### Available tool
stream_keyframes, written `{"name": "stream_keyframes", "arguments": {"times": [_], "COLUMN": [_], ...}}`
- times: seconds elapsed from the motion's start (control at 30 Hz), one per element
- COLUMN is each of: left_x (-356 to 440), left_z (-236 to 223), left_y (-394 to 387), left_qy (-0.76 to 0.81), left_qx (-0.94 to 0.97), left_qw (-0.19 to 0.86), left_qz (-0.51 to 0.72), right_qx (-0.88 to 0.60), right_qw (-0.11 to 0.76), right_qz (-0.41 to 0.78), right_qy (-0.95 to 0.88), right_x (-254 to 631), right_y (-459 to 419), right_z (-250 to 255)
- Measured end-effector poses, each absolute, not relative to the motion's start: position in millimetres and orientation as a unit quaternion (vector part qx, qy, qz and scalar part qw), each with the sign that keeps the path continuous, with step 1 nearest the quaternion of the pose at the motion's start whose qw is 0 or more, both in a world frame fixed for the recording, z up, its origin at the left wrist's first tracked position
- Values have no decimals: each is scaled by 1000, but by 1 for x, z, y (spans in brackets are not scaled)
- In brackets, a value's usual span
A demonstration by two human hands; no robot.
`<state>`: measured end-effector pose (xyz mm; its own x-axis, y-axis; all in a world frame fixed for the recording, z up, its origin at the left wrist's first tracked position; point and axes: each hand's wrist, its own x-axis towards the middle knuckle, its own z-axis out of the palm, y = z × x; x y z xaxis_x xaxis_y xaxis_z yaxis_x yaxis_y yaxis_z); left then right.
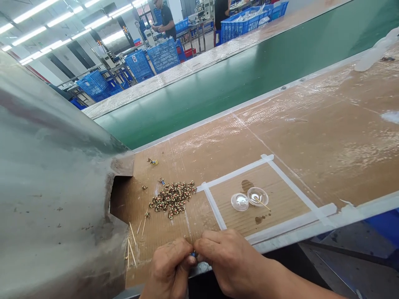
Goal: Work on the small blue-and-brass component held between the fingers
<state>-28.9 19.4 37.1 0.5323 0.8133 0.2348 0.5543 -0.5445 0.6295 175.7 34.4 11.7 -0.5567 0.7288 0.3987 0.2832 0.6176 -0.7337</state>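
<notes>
On the near side of the pile of small painted pieces, the left hand and right hand are together, fingertips pinched around a small blue piece. The step in hand looks like close fingertip work on that piece; fingers cover most of it, so its shape and the exact action cannot be told. Handling something so small seems to call for a light, steady pinch from both sides.

The pile lies on the cardboard-covered tabletop, with a yellow-and-blue piece beyond it. Left of the pile and nearer the person are thin wooden sticks. To its right, inside a frame of white tape, sit two clear cups, one with a stick leaning in it, beside dark wet spots. A large metal panel walls off the pile's left side and could limit elbow room there. A green belt runs beyond the pile, with blue crates and a person farther back.
</notes>
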Motion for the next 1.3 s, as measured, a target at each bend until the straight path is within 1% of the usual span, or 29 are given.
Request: {"name": "stream_keyframes", "arguments": {"times": [0.5, 0.63, 0.77, 0.93, 1.13, 1.3], "left_x": [-32, -32, -29, -30, -35, -35], "left_z": [35, 35, 34, 32, 22, 15], "left_y": [20, 21, 19, 15, 9, 5], "left_qy": [402, 398, 408, 434, 454, 471], "left_qx": [840, 846, 843, 818, 803, 777], "left_qw": [254, 239, 203, 199, 194, 222], "left_qz": [261, 262, 287, 321, 333, 352], "right_qx": [-310, -311, -323, -333, -325, -311], "right_qw": [333, 335, 334, 365, 398, 420], "right_qz": [323, 321, 321, 358, 442, 450], "right_qy": [-830, -830, -825, -792, -736, -724], "right_x": [175, 174, 172, 171, 172, 173], "right_y": [33, 33, 31, 28, 29, 30], "right_z": [11, 10, 9, 11, 11, 11]}}
